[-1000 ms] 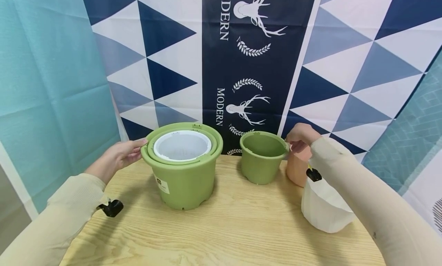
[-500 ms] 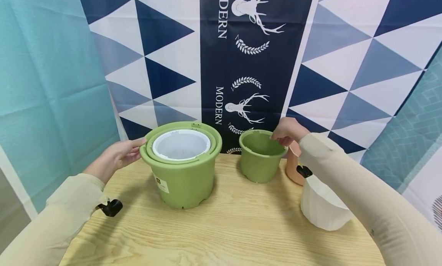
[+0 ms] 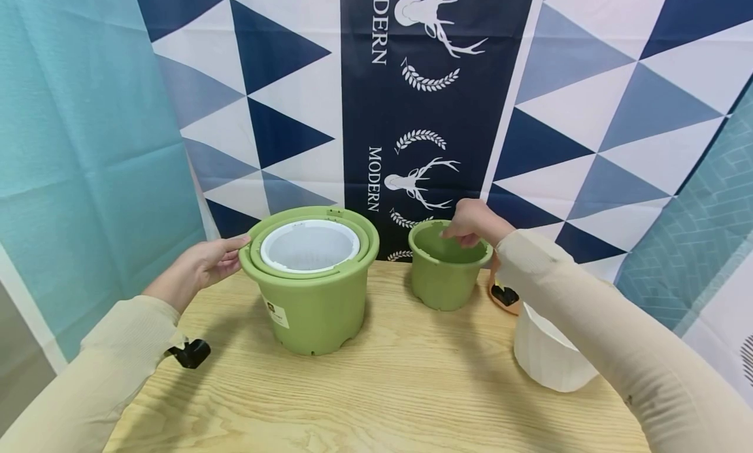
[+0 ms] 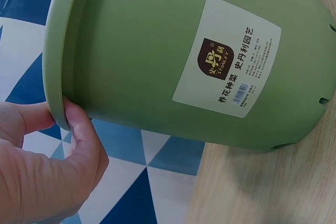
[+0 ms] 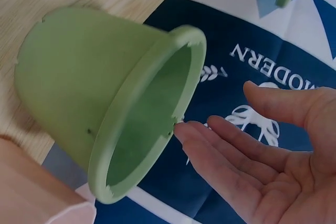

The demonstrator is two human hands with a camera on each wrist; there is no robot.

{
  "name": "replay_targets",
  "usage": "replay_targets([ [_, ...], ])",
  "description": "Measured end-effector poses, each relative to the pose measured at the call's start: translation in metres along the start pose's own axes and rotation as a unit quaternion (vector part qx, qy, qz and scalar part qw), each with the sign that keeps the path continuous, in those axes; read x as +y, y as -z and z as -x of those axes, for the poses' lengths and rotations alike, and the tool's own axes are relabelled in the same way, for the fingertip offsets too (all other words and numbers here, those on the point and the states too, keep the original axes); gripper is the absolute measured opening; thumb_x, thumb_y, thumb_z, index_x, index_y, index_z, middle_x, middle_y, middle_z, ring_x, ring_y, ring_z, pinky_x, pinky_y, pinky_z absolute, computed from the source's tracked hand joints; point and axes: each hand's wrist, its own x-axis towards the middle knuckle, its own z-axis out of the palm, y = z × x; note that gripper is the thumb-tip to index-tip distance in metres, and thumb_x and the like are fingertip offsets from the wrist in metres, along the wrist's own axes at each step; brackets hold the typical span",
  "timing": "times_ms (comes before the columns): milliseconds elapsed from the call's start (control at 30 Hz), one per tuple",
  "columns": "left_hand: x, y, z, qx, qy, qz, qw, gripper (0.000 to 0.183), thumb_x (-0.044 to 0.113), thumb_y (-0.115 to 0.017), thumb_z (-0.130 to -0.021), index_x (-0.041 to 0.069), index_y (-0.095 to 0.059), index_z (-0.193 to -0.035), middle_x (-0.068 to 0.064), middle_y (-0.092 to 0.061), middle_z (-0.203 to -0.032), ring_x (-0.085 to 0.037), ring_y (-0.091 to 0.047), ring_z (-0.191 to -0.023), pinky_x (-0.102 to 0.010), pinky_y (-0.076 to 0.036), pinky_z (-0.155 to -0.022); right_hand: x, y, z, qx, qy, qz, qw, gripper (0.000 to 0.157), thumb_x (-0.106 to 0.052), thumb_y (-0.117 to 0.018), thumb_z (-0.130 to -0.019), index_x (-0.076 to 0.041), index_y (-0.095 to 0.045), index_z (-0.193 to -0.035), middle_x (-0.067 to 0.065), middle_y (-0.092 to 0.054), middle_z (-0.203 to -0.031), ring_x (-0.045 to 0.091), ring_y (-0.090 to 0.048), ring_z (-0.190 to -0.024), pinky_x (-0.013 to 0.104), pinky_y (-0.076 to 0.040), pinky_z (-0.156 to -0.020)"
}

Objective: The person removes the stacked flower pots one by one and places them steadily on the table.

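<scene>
A large green flowerpot stands at the centre left of the table in the head view. Nested inside it are a second green pot and a white pot. My left hand pinches the large pot's rim between thumb and fingers, plain in the left wrist view. To the right stands a smaller green flowerpot, upright. Over its mouth hovers my right hand. In the right wrist view its fingers are extended and spread from the thumb, close to the small pot's rim, with nothing held.
A peach pot stands beside the small green one, mostly hidden by the right arm in the head view. In front of it is a white faceted pot. A patterned cloth hangs behind the wooden table.
My right hand has moved left, from the small green flowerpot's right rim to over its mouth. The left hand keeps its pinch on the large flowerpot's rim.
</scene>
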Motion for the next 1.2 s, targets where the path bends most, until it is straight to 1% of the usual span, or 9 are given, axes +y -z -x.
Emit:
replay_targets([
  [200, 0.0, 0.0, -0.003, -0.009, 0.005, 0.017, 0.9998, 0.017, 0.018, -0.056, -0.097, 0.013, -0.044, -0.108, 0.003, -0.059, -0.08, -0.002, -0.061, -0.071, -0.009, -0.056, -0.068, -0.012, -0.008, 0.006, 0.002, 0.013, 0.033, 0.999, 0.036, -0.031, -0.071, -0.085, -0.01, -0.057, -0.059, -0.003, -0.061, -0.054, 0.005, -0.061, -0.049, 0.021, -0.061, -0.059],
  [333, -0.002, 0.0, -0.003, -0.016, 0.009, 0.031, 0.9993, 0.018, 0.018, -0.057, -0.097, 0.013, -0.045, -0.109, 0.003, -0.06, -0.08, -0.002, -0.061, -0.071, -0.008, -0.056, -0.069, -0.02, -0.012, 0.011, 0.014, 0.024, 0.052, 0.998, 0.04, -0.031, -0.074, -0.082, -0.014, -0.053, -0.053, -0.003, -0.063, -0.053, 0.005, -0.06, -0.047, 0.02, -0.059, -0.059],
  [500, -0.003, 0.001, -0.002, -0.014, 0.01, 0.033, 0.9993, 0.019, 0.018, -0.057, -0.096, 0.012, -0.044, -0.108, 0.003, -0.06, -0.079, -0.002, -0.061, -0.071, -0.009, -0.056, -0.068, -0.029, -0.016, 0.015, 0.026, 0.043, 0.072, 0.996, 0.046, -0.034, -0.076, -0.08, -0.018, -0.047, -0.047, -0.004, -0.063, -0.051, 0.005, -0.061, -0.047, 0.019, -0.056, -0.066],
  [667, -0.003, 0.002, -0.003, -0.013, 0.007, 0.032, 0.9994, 0.021, 0.018, -0.059, -0.096, 0.012, -0.044, -0.109, 0.003, -0.061, -0.08, -0.002, -0.061, -0.072, -0.009, -0.056, -0.068, -0.037, -0.019, 0.017, 0.029, 0.05, 0.069, 0.996, 0.049, -0.035, -0.075, -0.08, -0.02, -0.045, -0.044, -0.004, -0.065, -0.053, 0.006, -0.064, -0.05, 0.02, -0.055, -0.07],
  [733, -0.003, 0.002, -0.004, -0.014, 0.008, 0.035, 0.9992, 0.021, 0.018, -0.059, -0.095, 0.012, -0.045, -0.109, 0.003, -0.061, -0.08, -0.002, -0.061, -0.072, -0.009, -0.057, -0.069, -0.041, -0.02, 0.018, 0.027, 0.056, 0.071, 0.996, 0.048, -0.033, -0.073, -0.081, -0.021, -0.044, -0.044, -0.006, -0.064, -0.051, 0.005, -0.063, -0.049, 0.019, -0.055, -0.07],
  [867, -0.003, 0.002, -0.003, -0.015, 0.011, 0.043, 0.9989, 0.021, 0.017, -0.059, -0.095, 0.012, -0.045, -0.109, 0.003, -0.061, -0.08, -0.002, -0.061, -0.073, -0.01, -0.057, -0.069, -0.049, -0.022, 0.019, 0.013, 0.073, 0.087, 0.993, 0.05, -0.034, -0.069, -0.084, -0.022, -0.044, -0.043, -0.011, -0.05, -0.043, 0.001, -0.054, -0.045, 0.016, -0.048, -0.067],
  [933, -0.004, 0.001, -0.003, -0.016, 0.01, 0.043, 0.9989, 0.021, 0.017, -0.059, -0.095, 0.012, -0.045, -0.109, 0.003, -0.061, -0.08, -0.002, -0.061, -0.072, -0.009, -0.057, -0.069, -0.053, -0.023, 0.021, 0.011, 0.08, 0.085, 0.993, 0.051, -0.034, -0.069, -0.085, -0.021, -0.043, -0.043, -0.012, -0.044, -0.041, 0.002, -0.05, -0.044, 0.017, -0.048, -0.069],
  [1133, -0.003, 0.002, -0.003, -0.02, 0.006, 0.043, 0.9988, 0.021, 0.017, -0.059, -0.095, 0.012, -0.044, -0.109, 0.003, -0.061, -0.079, -0.002, -0.061, -0.072, -0.009, -0.056, -0.068, -0.07, -0.024, 0.025, 0.023, 0.085, 0.069, 0.994, 0.045, -0.035, -0.072, -0.083, -0.018, -0.052, -0.046, -0.01, -0.048, -0.043, 0.004, -0.054, -0.045, 0.027, -0.055, -0.083],
  [1200, -0.003, 0.002, -0.004, -0.023, 0.005, 0.044, 0.9988, 0.021, 0.016, -0.059, -0.095, 0.012, -0.044, -0.11, 0.003, -0.061, -0.079, -0.002, -0.061, -0.072, -0.01, -0.057, -0.068, -0.077, -0.024, 0.024, 0.027, 0.084, 0.063, 0.994, 0.038, -0.035, -0.074, -0.082, -0.017, -0.06, -0.051, -0.009, -0.054, -0.046, 0.005, -0.059, -0.048, 0.03, -0.057, -0.089],
])
